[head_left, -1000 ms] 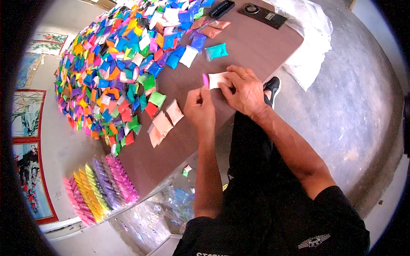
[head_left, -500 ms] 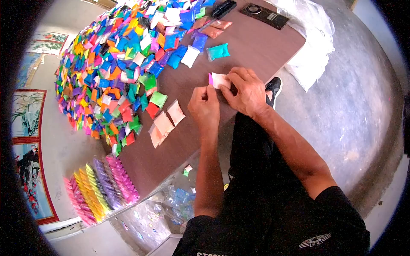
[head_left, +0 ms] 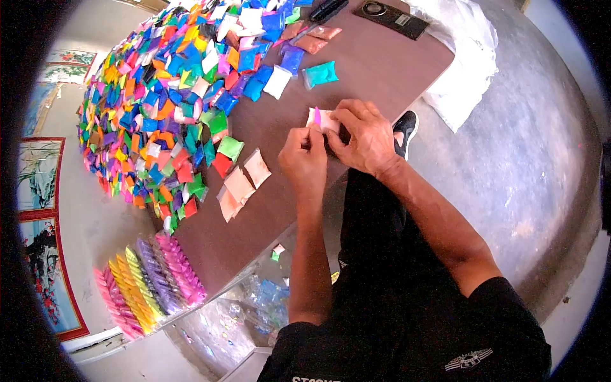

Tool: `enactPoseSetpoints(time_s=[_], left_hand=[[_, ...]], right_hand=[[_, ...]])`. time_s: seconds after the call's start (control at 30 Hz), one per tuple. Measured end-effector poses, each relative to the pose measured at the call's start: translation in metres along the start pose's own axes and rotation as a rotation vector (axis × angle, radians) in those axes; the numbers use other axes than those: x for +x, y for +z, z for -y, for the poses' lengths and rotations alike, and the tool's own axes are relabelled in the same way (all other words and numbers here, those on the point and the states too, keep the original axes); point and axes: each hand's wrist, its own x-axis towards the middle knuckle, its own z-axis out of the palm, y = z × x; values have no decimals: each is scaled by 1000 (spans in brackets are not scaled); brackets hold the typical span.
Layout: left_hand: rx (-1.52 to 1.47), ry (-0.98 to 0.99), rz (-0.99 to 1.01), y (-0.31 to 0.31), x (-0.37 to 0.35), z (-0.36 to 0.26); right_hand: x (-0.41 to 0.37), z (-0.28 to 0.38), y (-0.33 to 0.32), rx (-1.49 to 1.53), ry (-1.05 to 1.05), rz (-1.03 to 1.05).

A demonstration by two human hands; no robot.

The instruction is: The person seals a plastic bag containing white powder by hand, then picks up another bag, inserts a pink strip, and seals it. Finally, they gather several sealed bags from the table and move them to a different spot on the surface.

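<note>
Packet (head_left: pixel 328 120) pale pink, flat; bright-pink strip (head_left: pixel 317 116) over it; left grip (head_left: pixel 303 156) pinches strip, right grip (head_left: pixel 366 137) packet.

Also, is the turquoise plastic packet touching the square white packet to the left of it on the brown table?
Apart. The head view shows a bare strip of brown table between the turquoise packet and the white packet.

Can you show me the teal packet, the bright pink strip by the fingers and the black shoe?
Teal packet (head_left: pixel 321 74): head view, middle of its front.
Bright pink strip (head_left: pixel 317 117): head view, its uncovered middle.
Black shoe (head_left: pixel 407 120): head view, the dark top near the toe.
</note>
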Motion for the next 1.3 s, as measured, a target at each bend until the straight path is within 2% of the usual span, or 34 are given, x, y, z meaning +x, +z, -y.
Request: enactPoseSetpoints(time_s=[0.07, 0.37, 0.5, 0.57, 0.8, 0.87, 1.07, 1.2, 1.27, 1.3], left_hand=[[53, -106, -16, -2, 3, -1], [40, -105, -132, 2, 2, 10], [29, -30, -55, -2, -4, -6], [21, 57, 55, -3, -3, -11], [99, 9, -3, 2, 1, 1], [85, -8, -83, 4, 2, 8], [85, -60, -150, 2, 3, 7], [14, -66, -67, 0, -3, -3], [80, 125, 1, 2, -3, -2], [80, 124, 1, 1, -3, -2]], right_hand=[[0, 2, 1, -7, 7, 1], [-2, 0, 1, -23, -1, -4], [-2, -1, 0, -18, 5, 36], [-3, -1, 1, -12, 10, 33], [0, 2, 3, -39, 12, -26], [-1, 2, 3, -38, 18, -5], [-1, 1, 2, -40, 7, 7], [-2, 0, 1, -33, 6, 27], [-2, 0, 1, -26, 2, 13], [-2, 0, 1, -21, -2, -2]])
